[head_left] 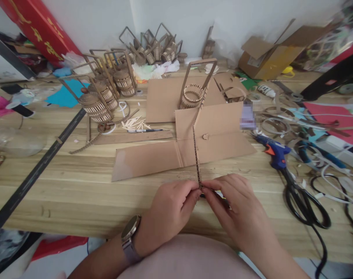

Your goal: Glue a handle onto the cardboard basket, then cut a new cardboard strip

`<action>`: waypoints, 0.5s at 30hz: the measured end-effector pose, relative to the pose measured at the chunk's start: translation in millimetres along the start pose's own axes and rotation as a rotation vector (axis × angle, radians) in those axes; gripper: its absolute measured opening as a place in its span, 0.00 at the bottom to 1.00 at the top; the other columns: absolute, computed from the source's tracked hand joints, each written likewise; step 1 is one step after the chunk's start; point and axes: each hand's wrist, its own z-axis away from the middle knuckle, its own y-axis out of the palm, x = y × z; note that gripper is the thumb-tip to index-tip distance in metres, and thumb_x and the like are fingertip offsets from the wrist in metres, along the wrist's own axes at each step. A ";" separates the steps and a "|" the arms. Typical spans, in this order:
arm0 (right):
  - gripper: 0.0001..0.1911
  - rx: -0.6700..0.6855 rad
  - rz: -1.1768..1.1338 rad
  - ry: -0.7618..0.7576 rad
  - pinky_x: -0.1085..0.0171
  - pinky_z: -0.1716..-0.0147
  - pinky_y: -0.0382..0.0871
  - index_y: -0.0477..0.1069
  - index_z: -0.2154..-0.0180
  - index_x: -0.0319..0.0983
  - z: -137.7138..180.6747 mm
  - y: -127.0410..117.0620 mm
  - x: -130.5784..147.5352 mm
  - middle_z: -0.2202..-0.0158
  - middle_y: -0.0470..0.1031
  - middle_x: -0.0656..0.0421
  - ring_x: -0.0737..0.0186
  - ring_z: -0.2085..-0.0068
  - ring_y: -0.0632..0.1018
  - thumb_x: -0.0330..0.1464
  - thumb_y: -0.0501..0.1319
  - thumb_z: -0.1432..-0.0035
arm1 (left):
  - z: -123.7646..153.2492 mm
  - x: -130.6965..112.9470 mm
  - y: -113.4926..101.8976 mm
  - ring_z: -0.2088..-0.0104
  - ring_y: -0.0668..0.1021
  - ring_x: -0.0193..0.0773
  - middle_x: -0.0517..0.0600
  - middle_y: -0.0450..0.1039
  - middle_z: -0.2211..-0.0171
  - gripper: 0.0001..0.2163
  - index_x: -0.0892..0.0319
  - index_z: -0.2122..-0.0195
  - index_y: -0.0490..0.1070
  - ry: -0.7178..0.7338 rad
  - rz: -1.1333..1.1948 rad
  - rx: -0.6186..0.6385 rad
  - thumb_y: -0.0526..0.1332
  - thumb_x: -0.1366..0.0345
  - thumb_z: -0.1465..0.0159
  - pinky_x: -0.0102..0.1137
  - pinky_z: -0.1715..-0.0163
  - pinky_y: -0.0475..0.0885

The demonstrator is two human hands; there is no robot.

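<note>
My left hand (176, 203), with a watch at the wrist, pinches the near end of a long, narrow corrugated cardboard strip (196, 155). Thumb and fingers of my right hand (234, 205) close on the same end, so the fingertips nearly meet. A dark, thin object (221, 195) partly shows under the right fingers; its kind is hidden. From my hands the strip runs away over a folded cardboard sheet (147, 157) toward a small round cardboard basket (193, 95) with a tall handle. A torn cardboard scrap (205, 136) lies on the sheet.
To the right are a blue glue gun (277, 151), black-handled scissors (306, 203), pliers (322, 157) and tangled strips. Several finished baskets (96, 106) stand at the left. Matchstick-like pieces (135, 124) and a pen (144, 131) lie mid-table. A cardboard box (269, 58) sits behind.
</note>
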 end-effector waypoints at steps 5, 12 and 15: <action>0.04 -0.019 0.027 -0.008 0.59 0.62 0.63 0.70 0.62 0.40 -1.4 -0.8 1.3 0.71 0.75 0.60 0.61 0.68 0.74 0.28 0.57 0.33 | -3.9 -1.0 0.0 0.73 0.76 0.35 0.47 0.76 0.73 0.07 0.61 0.64 0.72 0.075 -0.049 -0.014 0.56 0.72 0.30 0.27 0.72 0.65; 0.06 -0.010 0.078 -0.053 0.60 0.62 0.62 0.69 0.65 0.40 -5.8 -4.8 1.3 0.73 0.74 0.62 0.63 0.70 0.74 0.27 0.57 0.35 | -4.8 -1.2 0.8 0.72 0.77 0.37 0.50 0.78 0.71 0.07 0.62 0.63 0.73 0.129 -0.138 -0.016 0.56 0.72 0.30 0.29 0.71 0.67; 0.08 -0.002 0.091 -0.058 0.61 0.63 0.62 0.68 0.68 0.41 -8.3 -6.1 0.1 0.75 0.72 0.63 0.63 0.71 0.73 0.27 0.58 0.35 | -3.5 -0.1 1.6 0.71 0.78 0.39 0.50 0.78 0.70 0.08 0.62 0.63 0.73 0.149 -0.189 -0.013 0.54 0.71 0.29 0.30 0.71 0.68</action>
